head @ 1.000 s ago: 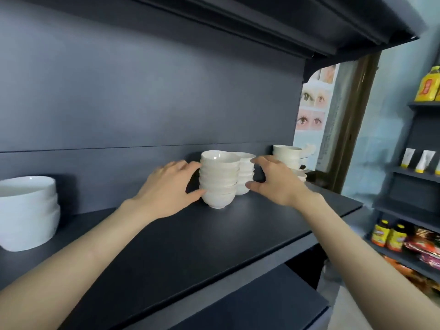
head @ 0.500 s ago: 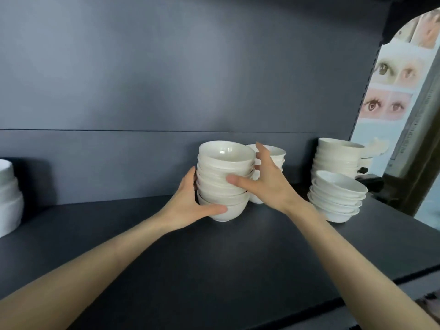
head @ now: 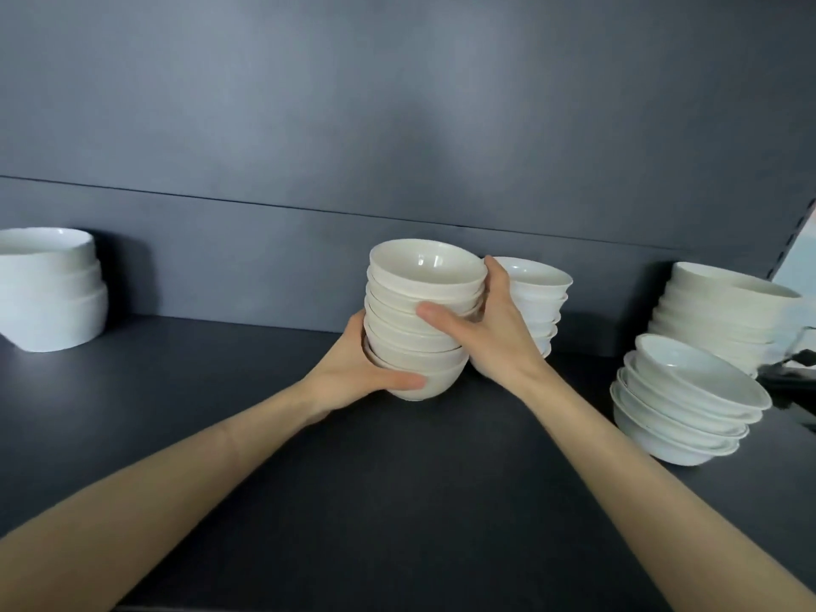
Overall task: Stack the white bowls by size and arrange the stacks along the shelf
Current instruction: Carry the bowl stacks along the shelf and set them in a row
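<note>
A stack of several small cream bowls stands mid-shelf, leaning slightly left. My left hand cups its base from the left, thumb across the lowest bowl. My right hand grips its right side, thumb pressed on the middle bowls and fingers reaching the top rim. Just behind my right hand is a second stack of small white bowls, partly hidden. A stack of large white bowls sits at far left. At right stand a tall cream stack and a tilted stack of shallow white bowls.
The dark shelf runs left to right, with a dark back panel close behind the bowls. A dark object lies at the far right edge beside the tall stack. Bare shelf lies between the left stack and the held one.
The view has come closer and lower. My right hand has wrapped further around the cream stack, its thumb now on the front. My left hand grips the base more firmly.
</note>
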### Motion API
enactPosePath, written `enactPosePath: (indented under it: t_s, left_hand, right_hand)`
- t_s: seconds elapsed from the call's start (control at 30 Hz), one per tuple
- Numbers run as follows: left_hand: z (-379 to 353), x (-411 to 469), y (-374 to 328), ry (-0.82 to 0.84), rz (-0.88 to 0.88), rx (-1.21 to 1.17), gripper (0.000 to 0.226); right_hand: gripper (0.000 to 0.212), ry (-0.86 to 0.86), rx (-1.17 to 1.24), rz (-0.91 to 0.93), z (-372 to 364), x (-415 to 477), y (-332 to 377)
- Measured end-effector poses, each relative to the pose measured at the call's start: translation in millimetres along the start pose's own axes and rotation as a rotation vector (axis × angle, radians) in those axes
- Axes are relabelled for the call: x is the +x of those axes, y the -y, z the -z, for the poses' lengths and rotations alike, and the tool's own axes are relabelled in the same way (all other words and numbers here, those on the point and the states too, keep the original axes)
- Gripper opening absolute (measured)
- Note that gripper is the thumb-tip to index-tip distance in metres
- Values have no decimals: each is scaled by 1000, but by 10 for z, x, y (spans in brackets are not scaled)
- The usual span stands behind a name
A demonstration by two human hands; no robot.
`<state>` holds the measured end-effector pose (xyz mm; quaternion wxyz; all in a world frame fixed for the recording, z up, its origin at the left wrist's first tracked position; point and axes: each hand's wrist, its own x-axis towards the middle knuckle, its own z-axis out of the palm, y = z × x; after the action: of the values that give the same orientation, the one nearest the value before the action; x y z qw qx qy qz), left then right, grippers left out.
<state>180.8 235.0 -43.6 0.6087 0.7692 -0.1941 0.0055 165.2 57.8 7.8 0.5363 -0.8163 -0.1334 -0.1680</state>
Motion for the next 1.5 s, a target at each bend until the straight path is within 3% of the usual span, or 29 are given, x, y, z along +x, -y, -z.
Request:
enactPosePath:
  t_s: [0.17, 0.3, 0.37, 0.43, 0.63, 0.8, 0.9, 1.23, 1.37, 1.5]
  left_hand:
    - [16, -13, 4, -23, 14, 19, 74]
    - [98, -28, 19, 1, 64, 19, 95]
    - [113, -33, 33, 11, 65, 15, 94]
    - [105, -44, 35, 19, 62, -5, 89]
    - [124, -30, 75, 65, 68, -45, 104]
    - [107, -45, 18, 93, 30, -79, 92]
    - [83, -63, -26, 125, -19, -90, 78]
    - [67, -110, -121, 146, -59, -59, 76]
    - [77, -89, -122, 134, -64, -65, 74]
    - [156, -76, -188, 105, -86, -58, 74]
  right_hand:
    - [126, 3, 27, 30, -9, 15, -14]
    - [127, 19, 63, 25, -34, 47, -34]
    - [125, 21, 78, 16, -44, 60, -48]
    - [116, 30, 117, 6, -53, 61, -66]
    - [96, 34, 228, -12, -77, 89, -83]
    - [76, 33, 263, -28, -91, 115, -41]
    - [79, 33, 256, -22, -84, 92, -20]
    - [78, 90, 297, -64, -85, 87, -77]
    - [63, 57, 279, -58, -94, 75, -55]
    - [77, 27, 290, -44, -102, 102, 61]
